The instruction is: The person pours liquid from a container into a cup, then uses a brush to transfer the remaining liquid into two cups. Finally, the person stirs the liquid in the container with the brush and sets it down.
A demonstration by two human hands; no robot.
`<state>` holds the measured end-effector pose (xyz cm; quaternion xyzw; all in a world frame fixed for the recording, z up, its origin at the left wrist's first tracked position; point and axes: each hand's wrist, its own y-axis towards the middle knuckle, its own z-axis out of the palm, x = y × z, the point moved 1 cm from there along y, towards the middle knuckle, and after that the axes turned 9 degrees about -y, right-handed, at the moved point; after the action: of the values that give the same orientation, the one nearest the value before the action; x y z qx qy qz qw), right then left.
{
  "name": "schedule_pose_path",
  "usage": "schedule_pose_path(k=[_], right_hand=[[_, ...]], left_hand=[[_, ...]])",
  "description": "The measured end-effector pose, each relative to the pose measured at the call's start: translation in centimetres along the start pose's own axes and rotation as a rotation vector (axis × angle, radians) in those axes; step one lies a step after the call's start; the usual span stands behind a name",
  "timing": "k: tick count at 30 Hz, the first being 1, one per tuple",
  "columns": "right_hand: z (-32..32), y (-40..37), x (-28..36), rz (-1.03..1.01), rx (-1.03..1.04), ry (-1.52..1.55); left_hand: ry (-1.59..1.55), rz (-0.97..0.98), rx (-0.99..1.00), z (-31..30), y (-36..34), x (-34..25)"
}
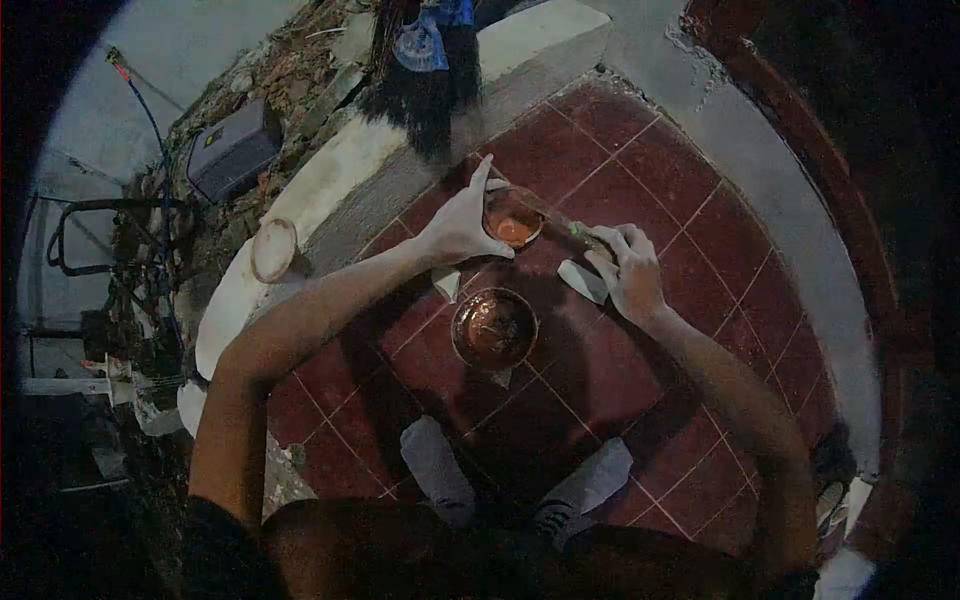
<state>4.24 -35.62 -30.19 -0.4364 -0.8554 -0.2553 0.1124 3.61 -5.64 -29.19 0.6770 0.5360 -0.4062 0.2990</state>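
My left hand (465, 222) is curved around a small round bowl (516, 228) with an orange inside, thumb and fingers on opposite sides of its rim. My right hand (630, 268) is closed on a thin, dark, stick-like tool (568, 226) with a green spot on it. The tool's far end reaches the bowl's upper rim; its tip is too dim to name. Nearer to me, a glossy brown round pot (494, 330) rests on the tiles. A white scrap (447, 285) lies below my left hand, and a white block-like piece (583, 281) beside my right.
My white-socked feet (437, 465) are on the red tiled floor (700, 200). A pale raised curb (340, 185) borders it, with a round pale lid-like thing (274, 250) on it. Beyond are a grey box (235, 150) and dark broom bristles (425, 105).
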Motion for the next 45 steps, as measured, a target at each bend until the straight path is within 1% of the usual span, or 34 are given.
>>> schedule_pose_path(k=[2, 3, 5, 9, 11, 15, 18, 20, 24, 27, 30, 32, 36, 42, 44, 45], right_hand=[[-0.3, 0.4, 0.3, -0.113, -0.062, -0.17], [-0.3, 0.5, 0.2, -0.113, -0.061, -0.168], [-0.2, 0.8, 0.0, -0.177, -0.066, -0.242], [0.0, 1.1, 0.3, -0.189, -0.082, -0.251], [0.3, 1.3, 0.3, -0.233, -0.065, -0.253], [-0.2, 1.6, 0.8, -0.24, -0.08, -0.24], [-0.9, 2.0, 0.9, -0.252, -0.047, -0.262], [-1.2, 2.4, 0.9, -0.315, -0.031, -0.279], [-1.1, 2.7, 1.0, -0.35, -0.053, -0.292], [-1.3, 2.8, 1.1, -0.344, -0.029, -0.318], [-0.8, 2.7, 0.7, -0.332, -0.005, -0.292], [-0.2, 2.5, 0.3, -0.35, -0.036, -0.318], [-0.8, 2.3, 0.8, -0.337, -0.003, -0.277], [-1.3, 2.3, 0.5, -0.416, -0.023, -0.346], [-0.9, 2.1, 0.2, -0.427, -0.032, -0.343], [-1.1, 2.1, 0.2, -0.426, -0.032, -0.343]], left_hand=[[0.074, 0.092, -0.001, -0.1, 0.2, 0.3], [0.074, 0.09, -0.001, -0.1, 0.2, 0.4], [0.051, 0.139, 0.022, 0.0, 0.3, 0.4], [0.082, 0.148, 0.032, -0.1, 0.8, 0.1], [0.143, 0.123, 0.071, -0.1, 1.1, 0.2], [0.134, 0.089, 0.073, -0.3, 1.1, -0.6], [0.175, 0.112, 0.044, -0.4, 1.1, -0.9], [0.269, 0.125, 0.078, -0.5, 1.2, -1.4], [0.281, 0.177, 0.107, -0.3, 1.5, -1.6], [0.311, 0.157, 0.132, 0.0, 1.7, -1.7], [0.25, 0.151, 0.144, 0.0, 1.7, -1.6], [0.218, 0.167, 0.138, 0.1, 1.8, -1.3], [0.227, 0.142, 0.144, 0.1, 1.6, -1.6], [0.209, 0.141, 0.156, 0.1, 1.7, -1.7], [0.236, 0.062, 0.17, 0.1, 1.6, -1.9], [0.236, 0.063, 0.172, 0.1, 1.7, -1.8]])
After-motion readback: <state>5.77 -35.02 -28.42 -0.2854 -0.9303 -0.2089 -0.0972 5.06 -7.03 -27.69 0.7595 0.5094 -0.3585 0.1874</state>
